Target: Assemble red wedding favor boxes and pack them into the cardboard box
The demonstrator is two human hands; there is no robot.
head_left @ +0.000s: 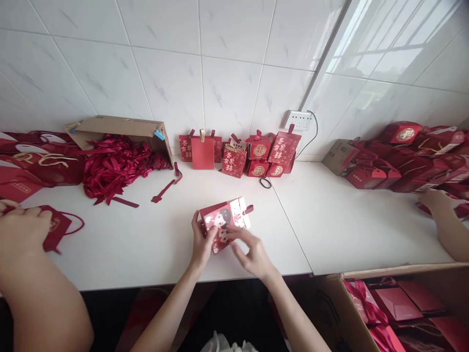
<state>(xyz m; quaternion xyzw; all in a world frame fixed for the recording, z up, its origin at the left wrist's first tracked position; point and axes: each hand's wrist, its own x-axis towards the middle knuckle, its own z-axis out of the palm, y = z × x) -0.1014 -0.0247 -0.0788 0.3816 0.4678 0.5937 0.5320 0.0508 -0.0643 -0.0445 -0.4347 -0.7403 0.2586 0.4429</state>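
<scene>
A small red gift box (222,218) with a cartoon figure on its front and a red ribbon tab at its top is tilted above the white table. My left hand (202,240) grips its left side, thumb on the front and fingers behind. Across the lower right of the front lies my right hand (252,252), fingers stretched out and apart, touching the printed face. Beyond the box, a dark red strip with a flower-shaped end (160,194) lies flat on the table, and a black ring (265,183) lies farther right.
A cardboard box (120,124) spills red ribbons (113,168) at the back left. Several finished red boxes (258,149) stand against the wall below a power strip (298,120). Other people's hands work at both sides. An open carton (403,269) holds red boxes at lower right.
</scene>
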